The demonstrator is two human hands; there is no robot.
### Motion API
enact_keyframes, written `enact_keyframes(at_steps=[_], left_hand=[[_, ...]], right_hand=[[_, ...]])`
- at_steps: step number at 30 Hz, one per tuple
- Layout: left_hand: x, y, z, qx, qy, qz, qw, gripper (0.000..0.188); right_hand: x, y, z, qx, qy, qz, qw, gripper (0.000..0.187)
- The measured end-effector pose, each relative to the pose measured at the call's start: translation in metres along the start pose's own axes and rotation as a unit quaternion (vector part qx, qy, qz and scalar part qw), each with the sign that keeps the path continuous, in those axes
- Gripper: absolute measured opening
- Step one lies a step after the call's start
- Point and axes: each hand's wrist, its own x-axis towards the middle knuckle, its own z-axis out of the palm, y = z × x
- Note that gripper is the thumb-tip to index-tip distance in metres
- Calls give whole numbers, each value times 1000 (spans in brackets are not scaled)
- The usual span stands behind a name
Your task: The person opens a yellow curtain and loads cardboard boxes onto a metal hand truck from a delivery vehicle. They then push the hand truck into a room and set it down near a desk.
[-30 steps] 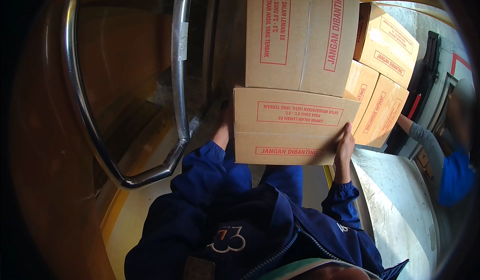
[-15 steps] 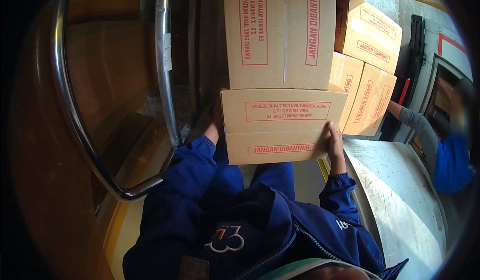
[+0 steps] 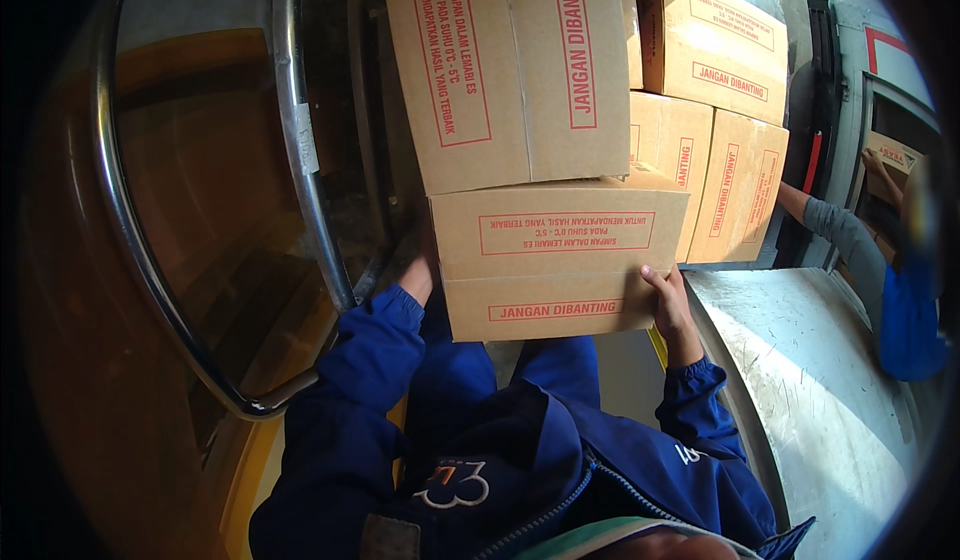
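In front of my waist is a brown cardboard box [image 3: 560, 282] with red print, held between my two hands. My left hand [image 3: 420, 272] presses against its left side, the fingers hidden behind the cardboard. My right hand [image 3: 674, 312] grips the near right corner, thumb lying on the upper face and the other fingers out of sight. Just beyond it, a second cardboard box [image 3: 508, 80] touches or nearly touches its far edge and sits slightly turned against it.
More cardboard boxes [image 3: 712, 45] are stacked to the right. A bent metal rail [image 3: 302, 175] stands at my left. On the right lies a scuffed metal surface [image 3: 800, 360]; beyond it a co-worker in a blue sleeve [image 3: 912, 310] is beside a doorway with another box [image 3: 890, 152].
The held box has shifted slightly toward me, and the box beyond it now sits at an angle to it. Another box has come into sight by the co-worker at the doorway.
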Motion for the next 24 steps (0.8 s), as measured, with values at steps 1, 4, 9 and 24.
enact_keyframes(at_steps=[1,4,9,24], left_hand=[[-2,-1,0,1,4,-1,1000,70],[-5,-2,1,14,19,-8,1000,70],[-14,0,7,45,30,-9,998,70],[-74,116,123,417,170,524,723,44]], right_hand=[[-1,3,0,-7,3,10,1000,72],[2,7,2,8,-18,0,1000,69],[0,6,2,7,9,-27,1000,66],[-98,75,9,-376,176,-193,889,92]])
